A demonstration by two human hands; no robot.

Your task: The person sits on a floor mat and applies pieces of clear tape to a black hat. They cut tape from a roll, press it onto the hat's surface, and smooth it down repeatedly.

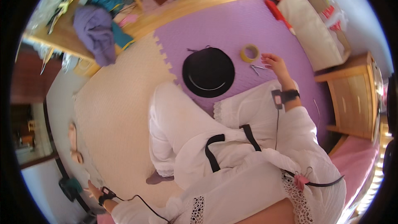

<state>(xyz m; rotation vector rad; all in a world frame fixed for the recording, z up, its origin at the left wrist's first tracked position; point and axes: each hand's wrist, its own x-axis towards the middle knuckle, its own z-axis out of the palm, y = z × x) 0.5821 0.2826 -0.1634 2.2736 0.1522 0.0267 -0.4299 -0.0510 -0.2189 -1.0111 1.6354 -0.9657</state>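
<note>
My right hand [276, 63] hovers at the right of the purple foam mat [214, 21], its fingers loosely bent with nothing in them. Just left of the fingertips lies a roll of yellowish adhesive tape [242, 56]. Below the tape is a small V-shaped metal tool [256, 69], partly by the hand; its kind is unclear. A round black object [208, 71] with thin dark ties at its far edge rests before my knees, a pale arc showing on it. Far to the lower left, my left hand [93, 190] stretches away from my body, fingers apart, holding nothing visible.
Cream foam mat [124, 109] covers the left floor, with sandals [73, 137] beyond its edge. A wooden rack [56, 43] holds clothes. At right stand a beige fabric box [304, 28], a red-handled item [278, 14] and a wooden cabinet [351, 99].
</note>
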